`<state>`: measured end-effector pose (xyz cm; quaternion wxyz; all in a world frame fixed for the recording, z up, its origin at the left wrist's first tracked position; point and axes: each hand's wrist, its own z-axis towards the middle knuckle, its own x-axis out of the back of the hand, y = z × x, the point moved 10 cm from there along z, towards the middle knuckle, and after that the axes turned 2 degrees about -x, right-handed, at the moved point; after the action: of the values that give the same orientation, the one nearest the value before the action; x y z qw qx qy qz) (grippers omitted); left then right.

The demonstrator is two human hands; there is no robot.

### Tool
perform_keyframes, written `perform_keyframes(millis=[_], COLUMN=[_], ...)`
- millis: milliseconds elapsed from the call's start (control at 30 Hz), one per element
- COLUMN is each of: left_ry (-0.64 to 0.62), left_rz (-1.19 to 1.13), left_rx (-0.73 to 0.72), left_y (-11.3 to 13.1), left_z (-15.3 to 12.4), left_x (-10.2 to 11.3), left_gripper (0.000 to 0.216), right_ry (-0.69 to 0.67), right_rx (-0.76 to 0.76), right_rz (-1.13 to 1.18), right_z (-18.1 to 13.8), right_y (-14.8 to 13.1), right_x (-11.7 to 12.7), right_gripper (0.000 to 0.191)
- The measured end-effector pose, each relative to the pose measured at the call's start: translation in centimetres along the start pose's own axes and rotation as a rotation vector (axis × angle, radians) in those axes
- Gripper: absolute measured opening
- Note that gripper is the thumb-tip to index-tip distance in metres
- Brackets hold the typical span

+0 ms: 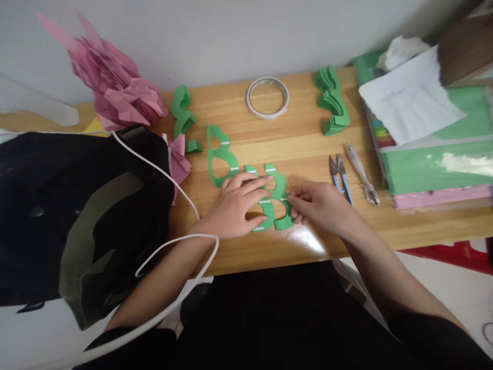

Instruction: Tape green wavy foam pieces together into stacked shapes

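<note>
Three curvy green paper cut-outs with short white strips lie on the wooden table. My left hand (239, 205) rests palm down with fingers spread over the middle cut-out (266, 209), hiding much of it. Its fingertips reach the inner edge of the right cut-out (278, 187). At that piece's outer edge, beside a white strip (284, 199), my right hand (318, 203) is closed in a pinch on the paper. Whether it also grips the strip cannot be made out. Just left of my left hand lies the third cut-out (211, 163), partly under the fingers.
Behind are a tape roll (285, 105) and stacked green cut-outs (339, 105), with more (179, 108) at left. Blue-handled snips (345, 185) and a pen (358, 167) lie right, near packs of coloured paper (442, 172). A black bag (34, 210), white cable (154, 167) and pink folded paper (131, 100) occupy the left.
</note>
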<state>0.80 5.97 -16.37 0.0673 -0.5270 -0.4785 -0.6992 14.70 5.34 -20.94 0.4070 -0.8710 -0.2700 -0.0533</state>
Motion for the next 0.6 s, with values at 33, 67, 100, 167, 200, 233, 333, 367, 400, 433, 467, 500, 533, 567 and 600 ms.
perform_keyframes(millis=[33, 67, 100, 167, 200, 233, 333, 367, 400, 433, 467, 500, 533, 567, 600], left_ry=[0.003, 0.005, 0.006, 0.008, 0.007, 0.007, 0.006, 0.005, 0.005, 0.004, 0.001, 0.000, -0.001, -0.001, 0.000], left_rz=[0.003, 0.005, 0.006, 0.006, 0.006, 0.006, 0.008, 0.009, 0.008, 0.007, 0.005, 0.004, 0.003, 0.004, 0.005], left_rx=[-0.003, -0.006, -0.009, -0.010, -0.009, -0.007, -0.009, -0.011, -0.013, -0.014, -0.013, -0.013, -0.012, -0.012, -0.012], left_y=[0.0, 0.0, 0.1, 0.1, 0.1, 0.1, 0.1, 0.1, 0.1, 0.1, 0.1, 0.1, 0.1, 0.1, 0.1], left_z=[0.0, 0.0, 0.0, 0.0, 0.0, 0.0, 0.0, 0.0, 0.0, 0.0, 0.0, 0.0, 0.0, 0.0, 0.0], left_x=[0.0, 0.0, 0.0, 0.0, 0.0, 0.0, 0.0, 0.0, 0.0, 0.0, 0.0, -0.1, -0.1, -0.1, -0.1], left_gripper=[0.036, 0.036, 0.036, 0.036, 0.036, 0.036, 0.036, 0.037, 0.037, 0.037, 0.037, 0.037, 0.037, 0.037, 0.037], right_ry=[0.006, 0.016, 0.027, 0.048, 0.056, 0.061, 0.074, 0.081, 0.091, 0.100, 0.106, 0.109, 0.104, 0.094, 0.077], right_rx=[0.010, 0.021, 0.034, 0.063, 0.074, 0.081, 0.092, 0.092, 0.093, 0.092, 0.093, 0.092, 0.090, 0.087, 0.083], right_rz=[-0.011, -0.021, -0.033, -0.066, -0.086, -0.107, -0.170, -0.194, -0.217, -0.237, -0.248, -0.249, -0.239, -0.220, -0.196], right_z=[0.0, 0.1, 0.1, 0.1, 0.1, 0.1, 0.0, 0.0, 0.0, -0.1, -0.1, -0.1, -0.1, 0.0, 0.0], right_y=[0.0, 0.0, 0.0, -0.1, -0.2, -0.3, -0.6, -0.8, -1.0, -1.1, -1.2, -1.3, -1.3, -1.3, -1.2], right_x=[0.0, 0.1, 0.2, 0.3, 0.3, 0.3, 0.3, 0.3, 0.4, 0.4, 0.5, 0.5, 0.5, 0.4, 0.3], right_gripper=[0.019, 0.018, 0.018, 0.017, 0.017, 0.017, 0.018, 0.018, 0.018, 0.019, 0.019, 0.019, 0.019, 0.019, 0.019])
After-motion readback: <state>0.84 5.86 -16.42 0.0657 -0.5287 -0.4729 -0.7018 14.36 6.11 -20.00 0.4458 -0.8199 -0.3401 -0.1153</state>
